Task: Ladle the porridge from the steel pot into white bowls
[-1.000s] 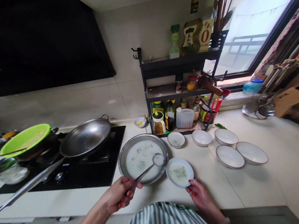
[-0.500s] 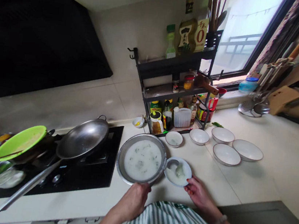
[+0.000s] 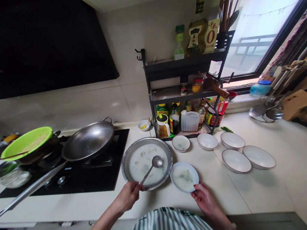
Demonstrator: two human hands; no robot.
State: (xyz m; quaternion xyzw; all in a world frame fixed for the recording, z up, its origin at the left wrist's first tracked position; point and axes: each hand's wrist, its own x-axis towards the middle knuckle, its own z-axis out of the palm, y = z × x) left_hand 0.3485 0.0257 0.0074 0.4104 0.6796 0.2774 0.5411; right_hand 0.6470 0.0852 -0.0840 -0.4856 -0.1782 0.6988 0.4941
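My left hand (image 3: 129,196) is closed round the handle of a metal ladle (image 3: 157,161). The ladle's bowl is over a large metal basin (image 3: 126,160) of milky white soup with bits of green in it. To the right of the basin, my right hand (image 3: 205,198) grips the near right rim of a white bowl (image 3: 172,180) between thumb and fingers. Cloudy soup with greens lies in that bowl. Behind it stands a smaller bowl (image 3: 180,143), also with some soup in it.
Several white bowls (image 3: 236,161) stand at the right. A wok (image 3: 89,140) sits on the black hob (image 3: 96,181), its long handle pointing toward the front edge. Left is a green basket (image 3: 26,143). A black rack (image 3: 187,64) of bottles stands behind the basin.
The ladle has moved left from over the white bowl to over the basin, with my left hand shifting left. My right hand still holds the bowl, which now contains more visible soup.
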